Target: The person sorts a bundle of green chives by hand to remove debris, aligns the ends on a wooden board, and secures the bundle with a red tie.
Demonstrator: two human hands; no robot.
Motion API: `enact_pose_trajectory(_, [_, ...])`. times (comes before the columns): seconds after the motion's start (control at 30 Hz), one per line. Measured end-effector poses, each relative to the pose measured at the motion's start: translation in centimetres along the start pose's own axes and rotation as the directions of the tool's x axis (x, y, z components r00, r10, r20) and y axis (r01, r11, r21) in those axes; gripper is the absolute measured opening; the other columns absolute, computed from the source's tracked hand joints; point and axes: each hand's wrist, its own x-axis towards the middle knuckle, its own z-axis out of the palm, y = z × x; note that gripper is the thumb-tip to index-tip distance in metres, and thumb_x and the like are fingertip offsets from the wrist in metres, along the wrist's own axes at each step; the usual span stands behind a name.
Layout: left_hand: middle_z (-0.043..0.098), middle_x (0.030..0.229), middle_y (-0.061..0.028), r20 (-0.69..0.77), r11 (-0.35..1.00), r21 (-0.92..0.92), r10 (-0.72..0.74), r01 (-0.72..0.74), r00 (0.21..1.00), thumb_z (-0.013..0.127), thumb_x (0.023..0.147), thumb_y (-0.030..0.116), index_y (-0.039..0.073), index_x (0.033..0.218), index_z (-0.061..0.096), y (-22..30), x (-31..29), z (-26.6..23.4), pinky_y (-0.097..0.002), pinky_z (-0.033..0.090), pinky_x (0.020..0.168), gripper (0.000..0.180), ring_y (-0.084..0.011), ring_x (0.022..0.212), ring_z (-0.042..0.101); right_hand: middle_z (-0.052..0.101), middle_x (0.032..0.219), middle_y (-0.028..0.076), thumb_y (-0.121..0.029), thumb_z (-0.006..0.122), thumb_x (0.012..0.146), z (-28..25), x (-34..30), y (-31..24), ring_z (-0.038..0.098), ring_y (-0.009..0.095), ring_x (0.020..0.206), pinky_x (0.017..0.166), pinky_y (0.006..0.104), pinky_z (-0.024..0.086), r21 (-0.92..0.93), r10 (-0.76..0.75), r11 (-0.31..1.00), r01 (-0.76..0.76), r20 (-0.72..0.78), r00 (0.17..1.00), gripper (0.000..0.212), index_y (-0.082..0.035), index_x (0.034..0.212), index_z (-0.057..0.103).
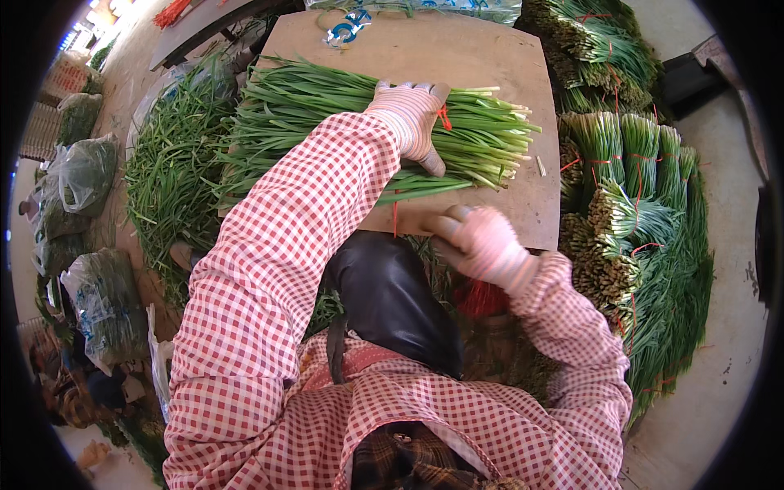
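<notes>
A thick bundle of garlic chives lies across the tan board, its leaves to the left and its pale cut ends to the right. My left hand, in a striped glove with bare-looking fingertips, is clasped over the bundle near the stem ends. Beside its fingers, a red tie shows on the stems. Close to the board's near edge, my right hand is blurred by motion, with fingers bent. What it may hold cannot be made out. A red strand hangs at that edge, left of this hand.
Tied chive bundles are stacked along the right. Loose green leaves heap up left of the board. Filled plastic bags stand at the far left. Blue-and-white tape lies at the board's back; red strands hang below my right hand.
</notes>
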Motion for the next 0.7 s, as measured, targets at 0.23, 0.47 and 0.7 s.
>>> enact_pose_trajectory(0.23, [0.060, 0.129, -0.0137, 0.009, 1.000, 0.003, 0.000, 0.000, 1.000, 0.091, 0.046, 0.054, 0.007, 0.130, 0.048, 0.1, 0.2, 0.1, -0.0518, 0.035, 0.107, 0.106, -0.0297, 0.124, 0.055, 0.065, 0.103, 0.015, -0.020, 0.062, 0.086, 3.3, 3.4, 0.4, 0.064, 0.038, 0.086, 0.075, 0.0476, 0.052, 0.148, -0.006, 0.989, -0.021, 0.178, 0.984, 0.024, -0.015, 0.109, 0.068])
enact_pose_trajectory(0.47, [0.057, 0.133, -0.0137, -0.008, 1.000, -0.013, 0.001, -0.001, 1.000, 0.092, 0.049, 0.052, 0.010, 0.134, 0.044, 0.0, -0.2, -0.1, -0.0513, 0.035, 0.106, 0.107, -0.0302, 0.125, 0.054, 0.063, 0.094, 0.018, -0.025, 0.059, 0.091, 2.2, 5.3, -1.1, 0.064, 0.039, 0.088, 0.074, 0.0476, 0.052, -0.011, 0.160, 0.986, -0.165, 0.336, 0.928, 0.022, -0.007, 0.103, 0.062])
enact_pose_trajectory(0.7, [0.057, 0.132, -0.0146, -0.023, 1.000, -0.017, 0.000, -0.001, 1.000, 0.090, 0.049, 0.054, 0.008, 0.136, 0.043, -0.3, 0.1, 0.4, -0.0535, 0.032, 0.109, 0.110, -0.0306, 0.127, 0.051, 0.061, 0.091, 0.023, -0.018, 0.062, 0.088, 2.4, -2.0, -2.6, 0.060, 0.044, 0.084, 0.070, 0.0491, 0.050, 0.247, 0.340, 0.901, -0.356, 0.108, 0.934, 0.023, -0.002, 0.102, 0.055])
